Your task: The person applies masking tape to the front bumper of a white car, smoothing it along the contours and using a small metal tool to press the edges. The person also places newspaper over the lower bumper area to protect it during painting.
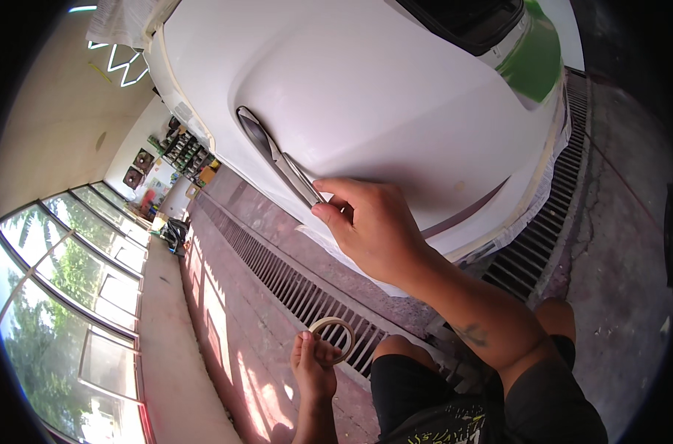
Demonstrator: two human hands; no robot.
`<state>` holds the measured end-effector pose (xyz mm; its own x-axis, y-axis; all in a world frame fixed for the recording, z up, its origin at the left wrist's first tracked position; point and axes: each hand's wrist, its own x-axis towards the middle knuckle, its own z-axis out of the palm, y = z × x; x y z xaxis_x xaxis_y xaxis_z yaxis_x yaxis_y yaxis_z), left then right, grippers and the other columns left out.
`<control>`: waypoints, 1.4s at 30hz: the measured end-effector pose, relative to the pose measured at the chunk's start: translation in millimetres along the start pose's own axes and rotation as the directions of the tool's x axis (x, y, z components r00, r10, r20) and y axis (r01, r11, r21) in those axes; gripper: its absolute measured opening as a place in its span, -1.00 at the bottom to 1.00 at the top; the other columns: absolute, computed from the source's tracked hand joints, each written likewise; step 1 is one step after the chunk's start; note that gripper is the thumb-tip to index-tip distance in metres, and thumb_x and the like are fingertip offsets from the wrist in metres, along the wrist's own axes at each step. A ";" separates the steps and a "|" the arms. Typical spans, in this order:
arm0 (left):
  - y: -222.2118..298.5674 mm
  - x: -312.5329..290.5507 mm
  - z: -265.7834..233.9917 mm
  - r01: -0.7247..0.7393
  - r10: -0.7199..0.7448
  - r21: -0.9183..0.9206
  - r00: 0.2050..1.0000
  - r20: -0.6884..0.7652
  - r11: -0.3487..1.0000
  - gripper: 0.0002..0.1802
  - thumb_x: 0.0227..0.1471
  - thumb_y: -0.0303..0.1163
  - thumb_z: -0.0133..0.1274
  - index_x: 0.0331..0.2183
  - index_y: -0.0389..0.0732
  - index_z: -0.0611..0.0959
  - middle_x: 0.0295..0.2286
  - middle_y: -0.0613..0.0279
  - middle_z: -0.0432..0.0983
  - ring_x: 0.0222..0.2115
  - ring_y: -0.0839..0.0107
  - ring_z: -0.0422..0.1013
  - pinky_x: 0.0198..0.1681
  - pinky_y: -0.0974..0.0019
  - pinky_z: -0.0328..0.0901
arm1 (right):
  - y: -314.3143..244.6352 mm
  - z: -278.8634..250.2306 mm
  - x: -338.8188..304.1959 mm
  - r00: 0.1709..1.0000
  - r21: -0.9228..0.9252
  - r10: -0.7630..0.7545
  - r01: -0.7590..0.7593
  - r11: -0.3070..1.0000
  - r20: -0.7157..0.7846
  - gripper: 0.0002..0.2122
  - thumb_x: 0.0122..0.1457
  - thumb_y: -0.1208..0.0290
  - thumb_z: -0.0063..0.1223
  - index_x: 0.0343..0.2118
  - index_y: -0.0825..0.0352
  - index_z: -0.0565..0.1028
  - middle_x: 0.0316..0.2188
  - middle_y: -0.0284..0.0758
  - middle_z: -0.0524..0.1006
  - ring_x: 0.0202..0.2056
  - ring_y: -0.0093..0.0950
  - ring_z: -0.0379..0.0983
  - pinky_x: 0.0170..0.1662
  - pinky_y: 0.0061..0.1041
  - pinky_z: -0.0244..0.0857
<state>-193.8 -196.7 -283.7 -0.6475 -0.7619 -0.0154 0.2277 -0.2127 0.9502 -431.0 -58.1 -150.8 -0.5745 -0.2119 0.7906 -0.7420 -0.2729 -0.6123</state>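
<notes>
In front of me is a light, pale-coloured car body panel [307, 74] with a dark, narrow recessed trim piece [256, 137] near its left corner. My right hand [373, 226] reaches up to the lower end of this trim. Its thumb and forefinger are pinched together on a thin pale strip [301, 177] running along the trim; whether the strip is tape or part of the trim is hard to tell. Lower down, away from the car, my left hand [313, 366] grips a roll of masking tape [345, 325], its fingers curled through the ring.
Masking paper and tape [533, 200] line the car's lower edge, and a green part [530, 63] shows at upper right. Metal floor grates [277, 277] run beside and below the car. Large windows [77, 281] stand at left; stocked shelves [185, 152] are at the back.
</notes>
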 end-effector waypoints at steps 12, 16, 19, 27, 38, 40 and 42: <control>4.9 -2.3 5.2 0.038 -0.035 -0.063 0.998 0.044 0.997 -0.67 0.50 -0.11 0.02 -0.26 -0.14 0.53 -0.57 0.46 0.19 -0.54 0.53 0.20 -0.28 0.23 0.35 | -4.2 -5.1 6.8 0.992 -0.038 0.076 -0.072 0.997 0.105 -0.75 0.30 0.49 0.32 -0.02 0.51 0.67 -0.46 -0.05 0.69 -0.55 -0.34 0.59 -0.39 -0.40 0.40; 2.5 -5.6 3.5 0.050 -0.048 -0.071 0.998 0.028 0.996 -0.69 0.50 -0.12 0.03 -0.25 -0.15 0.53 -0.56 0.46 0.20 -0.54 0.52 0.20 -0.28 0.23 0.35 | -1.9 -7.8 0.7 0.985 -0.085 0.084 -0.072 0.994 0.148 -0.75 0.29 0.49 0.32 -0.03 0.51 0.67 -0.43 -0.03 0.70 -0.53 -0.33 0.60 -0.38 -0.40 0.41; 1.7 -6.6 3.0 0.056 -0.053 -0.072 0.998 0.044 0.996 -0.69 0.50 -0.13 0.03 -0.25 -0.14 0.53 -0.56 0.46 0.20 -0.53 0.53 0.20 -0.27 0.22 0.35 | -3.1 -11.5 -2.9 0.976 -0.063 0.151 -0.143 0.988 0.158 -0.73 0.28 0.49 0.32 -0.02 0.51 0.67 -0.42 -0.03 0.71 -0.52 -0.31 0.61 -0.35 -0.40 0.43; 4.6 -5.1 3.7 0.041 -0.039 -0.083 0.999 0.029 0.996 -0.69 0.50 -0.11 0.03 -0.25 -0.13 0.53 -0.56 0.47 0.21 -0.53 0.53 0.22 -0.27 0.22 0.36 | 2.9 -15.9 -16.2 0.968 -0.072 0.175 -0.165 0.984 0.177 -0.88 0.26 0.50 0.26 -0.21 0.43 0.68 -0.57 -0.01 0.56 -0.49 0.02 0.54 -0.33 -0.12 0.39; -0.4 1.2 7.1 0.047 -0.038 -0.111 0.996 0.075 0.993 -0.63 0.48 -0.04 0.05 -0.29 -0.12 0.51 -0.57 0.46 0.22 -0.54 0.52 0.23 -0.28 0.24 0.36 | 19.6 -21.9 -37.6 0.954 -0.169 0.180 -0.142 0.975 0.240 -0.73 0.25 0.47 0.36 -0.02 0.46 0.69 -0.41 -0.01 0.71 -0.44 -0.24 0.70 -0.31 -0.35 0.49; -3.4 5.2 6.1 -0.002 0.010 -0.128 0.998 0.063 0.992 -0.59 0.47 -0.02 0.06 -0.32 -0.14 0.54 -0.58 0.43 0.27 -0.56 0.51 0.26 -0.32 0.28 0.33 | 21.0 -24.1 -39.4 0.950 -0.198 0.179 -0.130 0.971 0.254 -0.72 0.24 0.49 0.37 -0.02 0.46 0.69 -0.41 0.00 0.70 -0.44 -0.23 0.70 -0.32 -0.36 0.49; -6.0 13.5 3.0 -0.091 0.096 -0.128 0.995 0.033 0.988 -0.55 0.46 -0.01 0.07 -0.34 -0.19 0.60 -0.60 0.39 0.35 -0.57 0.51 0.28 -0.36 0.32 0.29 | 20.4 -32.7 -50.9 0.956 -0.180 0.210 -0.174 0.968 0.204 -0.71 0.24 0.50 0.38 0.01 0.45 0.68 -0.40 -0.03 0.71 -0.44 -0.29 0.70 -0.33 -0.40 0.49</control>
<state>-206.1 -203.9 -288.7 -0.6466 -0.7579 0.0862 0.3766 -0.2189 0.9001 -428.1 -22.2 -203.5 -0.6347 -0.4515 0.6271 -0.6803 -0.0583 -0.7306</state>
